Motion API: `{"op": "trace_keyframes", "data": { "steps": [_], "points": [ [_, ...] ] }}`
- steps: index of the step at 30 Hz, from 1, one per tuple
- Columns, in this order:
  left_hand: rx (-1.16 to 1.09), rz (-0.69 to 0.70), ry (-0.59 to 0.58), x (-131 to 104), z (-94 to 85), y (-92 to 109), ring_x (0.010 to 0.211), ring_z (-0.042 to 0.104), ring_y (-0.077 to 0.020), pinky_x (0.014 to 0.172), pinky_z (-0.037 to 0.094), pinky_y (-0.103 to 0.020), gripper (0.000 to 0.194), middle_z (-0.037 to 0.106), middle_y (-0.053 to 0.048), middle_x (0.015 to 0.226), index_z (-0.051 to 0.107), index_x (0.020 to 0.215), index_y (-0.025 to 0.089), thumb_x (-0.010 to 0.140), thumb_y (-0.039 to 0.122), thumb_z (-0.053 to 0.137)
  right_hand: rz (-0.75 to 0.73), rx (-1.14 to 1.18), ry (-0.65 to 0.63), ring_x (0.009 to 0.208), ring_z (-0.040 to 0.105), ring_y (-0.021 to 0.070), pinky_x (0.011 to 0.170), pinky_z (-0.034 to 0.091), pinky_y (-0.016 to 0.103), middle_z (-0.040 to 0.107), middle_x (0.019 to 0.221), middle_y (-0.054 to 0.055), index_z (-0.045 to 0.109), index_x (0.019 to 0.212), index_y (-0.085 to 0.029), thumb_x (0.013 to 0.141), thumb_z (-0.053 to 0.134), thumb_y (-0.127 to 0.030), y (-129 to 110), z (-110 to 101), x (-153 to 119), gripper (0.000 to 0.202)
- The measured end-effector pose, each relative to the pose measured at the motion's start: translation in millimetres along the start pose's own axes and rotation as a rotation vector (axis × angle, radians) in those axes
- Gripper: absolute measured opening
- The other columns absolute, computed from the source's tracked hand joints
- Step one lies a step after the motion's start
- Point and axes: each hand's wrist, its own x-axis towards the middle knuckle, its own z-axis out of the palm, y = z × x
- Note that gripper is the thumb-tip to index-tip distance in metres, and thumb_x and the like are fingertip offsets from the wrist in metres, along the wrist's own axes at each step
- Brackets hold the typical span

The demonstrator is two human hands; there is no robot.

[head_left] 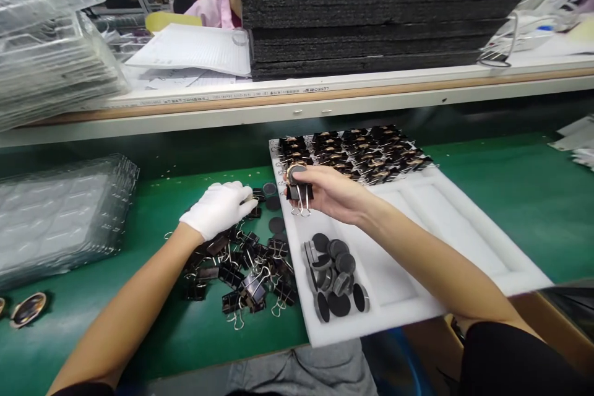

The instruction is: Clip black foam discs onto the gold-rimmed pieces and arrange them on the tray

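Observation:
My left hand, in a white glove, is curled over the pile's far edge, thumb and fingers closing at a black binder clip. Below it lies a heap of black binder clips with silver wire handles. My bare right hand is raised above the white foam tray. Between its thumb and fingers is a round disc piece with a dark face and a gold-coloured rim. A binder clip sits at the disc's lower edge, handles pointing down.
Several dark round discs lie in the tray's near left compartment. Rows of clipped pieces fill its far end. Loose dark discs lie beside the tray. Clear plastic trays are stacked at left. A shelf crosses behind; a person sits beyond.

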Motion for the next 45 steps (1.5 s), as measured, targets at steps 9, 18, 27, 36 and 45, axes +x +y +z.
{"op": "trace_keyframes", "data": {
  "steps": [9,18,27,36,45],
  "points": [
    [0.051,0.016,0.035,5.5,10.9,-2.2,0.104,0.074,-0.0336,0.084,0.049,-0.039,0.046,0.076,-0.017,0.117,0.066,0.132,0.018,0.104,0.047,0.045,0.071,-0.124,-0.080,0.074,0.069,0.0124,0.069,0.059,0.026,0.075,0.086,0.003,0.077,0.087,-0.015,0.089,0.077,-0.015,0.4,2.6,0.4,0.002],
    [-0.321,0.057,0.112,-3.0,-7.6,-7.1,0.070,0.063,-0.0190,0.068,0.043,-0.030,0.041,0.072,-0.002,0.079,0.065,0.077,0.023,0.101,0.053,0.050,0.034,-0.239,-0.160,0.071,0.068,0.0104,0.069,0.056,0.023,0.076,0.082,0.002,0.079,0.089,-0.015,0.089,0.080,-0.018,1.6,-5.7,2.7,0.003],
    [-0.734,-0.279,0.524,-37.4,-33.4,35.0,0.064,0.056,-0.0149,0.062,0.043,-0.029,0.038,0.065,0.004,0.070,0.064,0.080,0.022,0.097,0.055,0.060,-0.472,-0.765,-0.341,0.117,0.065,0.0206,0.092,0.052,0.028,0.073,0.117,0.008,0.077,0.097,-0.018,0.092,0.078,-0.025,12.7,-1.5,-5.0,0.008],
    [-0.539,-0.099,0.640,-46.4,-42.8,29.5,0.056,0.055,-0.0145,0.060,0.043,-0.030,0.037,0.064,0.003,0.062,0.067,0.070,0.024,0.089,0.056,0.061,-0.689,-0.771,-0.509,0.093,0.067,0.0166,0.091,0.052,0.030,0.072,0.101,0.008,0.073,0.102,-0.012,0.095,0.074,-0.029,17.3,-2.9,-2.0,0.018],
    [-0.436,-0.016,0.140,-44.4,-41.2,12.2,0.053,0.045,-0.0141,0.051,0.032,-0.027,0.047,0.053,0.002,0.058,0.047,0.067,0.023,0.093,0.062,0.053,-0.710,-0.861,-0.631,0.097,0.069,0.0176,0.092,0.053,0.029,0.074,0.103,0.011,0.076,0.103,-0.008,0.097,0.072,-0.025,9.9,-5.5,-7.5,0.019]
  ]
}}
